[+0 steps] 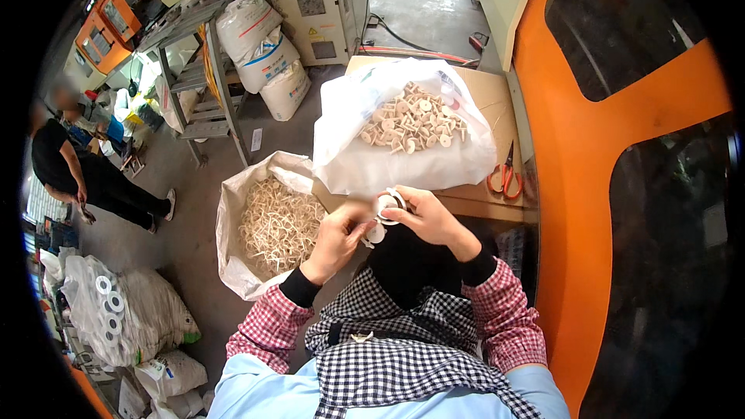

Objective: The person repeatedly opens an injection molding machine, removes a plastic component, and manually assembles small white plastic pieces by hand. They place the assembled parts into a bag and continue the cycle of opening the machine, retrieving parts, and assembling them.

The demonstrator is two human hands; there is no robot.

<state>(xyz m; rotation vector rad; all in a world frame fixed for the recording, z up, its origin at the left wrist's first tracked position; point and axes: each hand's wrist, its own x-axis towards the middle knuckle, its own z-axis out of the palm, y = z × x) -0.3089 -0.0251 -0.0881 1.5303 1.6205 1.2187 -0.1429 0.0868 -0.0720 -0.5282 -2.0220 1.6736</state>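
Note:
In front of my lap, both hands meet around a white plastic part with round discs (389, 203). My right hand (433, 219) grips its ring-shaped upper piece between thumb and fingers. My left hand (339, 237) is closed at its left side, thumb and fingers pinched against it; the fingertips are partly blurred. A lower white disc (375, 233) hangs between the hands. Beyond them lies an open white bag (341, 159) with many cream disc-headed pieces (415, 118). Left of my left hand stands a white sack (231, 252) full of thin cream plastic scraps (281, 225).
Orange-handled cutters (506, 178) lie on cardboard (497, 105) at the right. An orange machine (570, 186) rises close on my right. Stacked sacks (264, 54) stand beside metal steps (206, 105) at the back. Another person (74, 163) stands at the far left, above bagged goods (128, 314).

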